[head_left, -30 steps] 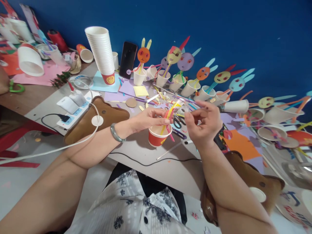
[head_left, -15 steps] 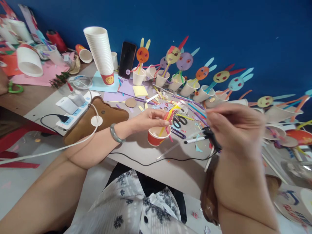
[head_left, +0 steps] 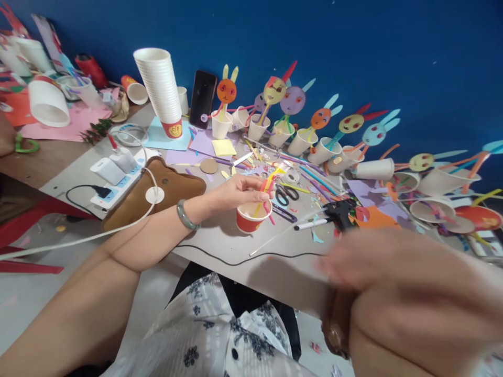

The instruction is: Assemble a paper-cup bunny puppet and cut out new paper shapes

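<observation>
My left hand (head_left: 248, 191) is closed in a pinch on yellow and pink pipe cleaners (head_left: 270, 182). They stand in a red-and-white paper cup (head_left: 249, 223), and the yellow one reaches down inside it. My right hand (head_left: 353, 259) is smeared by motion over the table's front edge, so its fingers cannot be read. Just beyond it lies a black glue gun (head_left: 341, 212). A white marker (head_left: 313, 224) and black-handled scissors (head_left: 286, 195) are to the right of the cup.
Paper cups with rabbit faces (head_left: 227, 91) line the blue wall. A tall cup stack (head_left: 157, 86) and a phone (head_left: 203, 99) stand at the back left. A power strip (head_left: 113, 183) and brown cushion (head_left: 173, 180) lie left. A black cable (head_left: 231, 263) crosses the front.
My right hand has dropped down and towards me from its raised pinch, uncovering the glue gun and the coloured paper behind it. My left hand keeps its hold at the cup.
</observation>
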Demonstrator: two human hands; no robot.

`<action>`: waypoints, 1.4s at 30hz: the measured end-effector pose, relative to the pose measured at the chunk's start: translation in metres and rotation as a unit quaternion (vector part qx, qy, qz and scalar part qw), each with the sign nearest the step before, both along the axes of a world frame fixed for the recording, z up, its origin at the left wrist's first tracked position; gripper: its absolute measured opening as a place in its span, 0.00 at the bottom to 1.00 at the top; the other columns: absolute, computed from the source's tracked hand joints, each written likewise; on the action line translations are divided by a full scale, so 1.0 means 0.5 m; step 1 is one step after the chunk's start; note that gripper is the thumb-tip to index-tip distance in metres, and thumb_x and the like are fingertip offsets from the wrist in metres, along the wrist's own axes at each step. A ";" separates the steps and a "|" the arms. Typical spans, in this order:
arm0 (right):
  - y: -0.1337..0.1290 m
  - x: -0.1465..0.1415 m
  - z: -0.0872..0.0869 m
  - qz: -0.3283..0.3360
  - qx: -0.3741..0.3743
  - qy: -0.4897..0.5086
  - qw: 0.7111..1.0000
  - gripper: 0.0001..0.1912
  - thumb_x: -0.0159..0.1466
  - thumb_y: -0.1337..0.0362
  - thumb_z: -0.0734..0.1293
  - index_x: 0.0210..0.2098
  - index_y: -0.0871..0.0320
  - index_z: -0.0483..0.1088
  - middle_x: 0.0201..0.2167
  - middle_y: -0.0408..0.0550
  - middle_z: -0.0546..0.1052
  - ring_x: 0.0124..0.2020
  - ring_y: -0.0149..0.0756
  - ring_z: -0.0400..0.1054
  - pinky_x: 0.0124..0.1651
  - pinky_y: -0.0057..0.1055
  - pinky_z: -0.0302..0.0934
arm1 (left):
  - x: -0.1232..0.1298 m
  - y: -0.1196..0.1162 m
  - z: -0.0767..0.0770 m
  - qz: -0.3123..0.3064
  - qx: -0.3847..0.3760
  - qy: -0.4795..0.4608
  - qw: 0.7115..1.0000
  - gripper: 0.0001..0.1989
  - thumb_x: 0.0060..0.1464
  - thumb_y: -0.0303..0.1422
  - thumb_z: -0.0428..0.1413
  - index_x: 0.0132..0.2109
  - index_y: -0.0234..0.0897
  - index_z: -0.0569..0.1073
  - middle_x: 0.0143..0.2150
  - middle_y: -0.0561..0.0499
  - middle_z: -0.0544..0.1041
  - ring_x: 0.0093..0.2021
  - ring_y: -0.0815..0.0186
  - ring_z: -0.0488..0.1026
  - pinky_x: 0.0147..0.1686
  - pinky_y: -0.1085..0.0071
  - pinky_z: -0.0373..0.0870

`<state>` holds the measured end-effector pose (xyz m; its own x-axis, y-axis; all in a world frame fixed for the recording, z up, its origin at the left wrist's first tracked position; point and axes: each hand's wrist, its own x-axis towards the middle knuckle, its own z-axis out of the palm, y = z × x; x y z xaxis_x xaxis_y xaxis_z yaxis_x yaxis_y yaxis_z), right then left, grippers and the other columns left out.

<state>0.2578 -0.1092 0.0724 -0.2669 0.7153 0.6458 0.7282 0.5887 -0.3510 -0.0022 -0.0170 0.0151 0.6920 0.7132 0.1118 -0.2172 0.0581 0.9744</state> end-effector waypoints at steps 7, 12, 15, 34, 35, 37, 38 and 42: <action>0.120 -0.061 -0.028 0.094 -0.310 0.076 0.943 0.26 0.72 0.39 0.66 0.41 0.54 0.83 0.39 0.49 0.85 0.42 0.45 0.80 0.46 0.40 0.75 | 0.002 -0.004 0.010 -0.004 0.027 0.024 0.999 0.20 0.56 0.47 0.70 0.35 0.32 0.82 0.35 0.49 0.79 0.36 0.69 0.74 0.42 0.70 0.71; 0.114 -0.119 -0.106 0.098 -0.344 0.294 0.886 0.22 0.68 0.39 0.70 0.42 0.51 0.78 0.43 0.46 0.83 0.47 0.43 0.79 0.55 0.43 0.74 | 0.003 0.000 0.007 0.011 0.047 0.027 0.998 0.20 0.58 0.47 0.69 0.34 0.31 0.82 0.36 0.48 0.80 0.37 0.67 0.75 0.43 0.68 0.72; 0.109 -0.127 -0.133 0.086 -0.358 0.368 0.854 0.21 0.66 0.39 0.72 0.44 0.49 0.75 0.44 0.44 0.83 0.46 0.41 0.79 0.55 0.44 0.75 | 0.005 -0.001 0.003 0.007 0.020 0.005 1.000 0.20 0.56 0.48 0.70 0.36 0.32 0.82 0.38 0.47 0.82 0.39 0.67 0.77 0.45 0.68 0.73; 0.065 -0.092 -0.025 0.020 0.034 0.093 0.995 0.07 0.63 0.65 0.76 0.42 0.50 0.79 0.34 0.46 0.82 0.29 0.40 0.75 0.33 0.39 0.69 | 0.007 0.000 -0.005 0.011 -0.049 0.053 0.997 0.11 0.59 0.37 0.68 0.34 0.32 0.81 0.33 0.48 0.84 0.33 0.71 0.77 0.36 0.74 0.72; 0.066 -0.095 -0.025 0.031 0.048 0.073 0.996 0.08 0.64 0.66 0.75 0.42 0.49 0.78 0.34 0.46 0.82 0.30 0.40 0.75 0.34 0.40 0.70 | 0.007 0.000 -0.006 0.012 -0.047 0.064 0.997 0.12 0.60 0.37 0.67 0.34 0.32 0.81 0.33 0.48 0.84 0.33 0.71 0.77 0.36 0.74 0.72; 0.068 -0.099 -0.028 0.048 0.066 0.045 0.996 0.09 0.65 0.66 0.74 0.44 0.49 0.77 0.34 0.45 0.82 0.31 0.40 0.76 0.36 0.40 0.71 | 0.006 0.000 -0.005 0.015 -0.033 0.089 0.995 0.12 0.62 0.37 0.65 0.35 0.32 0.81 0.33 0.48 0.83 0.33 0.71 0.77 0.36 0.74 0.72; 0.068 -0.100 -0.031 0.052 0.071 0.037 0.995 0.09 0.66 0.66 0.74 0.45 0.48 0.76 0.34 0.44 0.82 0.31 0.40 0.76 0.35 0.39 0.71 | 0.006 0.000 -0.004 0.018 -0.020 0.100 0.995 0.12 0.62 0.37 0.65 0.34 0.32 0.81 0.33 0.48 0.83 0.33 0.71 0.77 0.36 0.74 0.72; 0.070 -0.099 -0.043 0.067 0.089 0.013 0.994 0.10 0.68 0.65 0.73 0.48 0.49 0.74 0.36 0.45 0.82 0.32 0.40 0.77 0.35 0.38 0.72 | 0.003 0.000 0.001 0.032 0.039 0.131 0.990 0.12 0.62 0.38 0.64 0.34 0.32 0.81 0.32 0.49 0.82 0.33 0.71 0.76 0.35 0.75 0.70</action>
<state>0.2085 -0.0739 0.0509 -0.3335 0.5481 0.7670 0.6315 0.7340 -0.2500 -0.0008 -0.0172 0.0155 0.6580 0.7530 -0.0090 0.0428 -0.0255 0.9988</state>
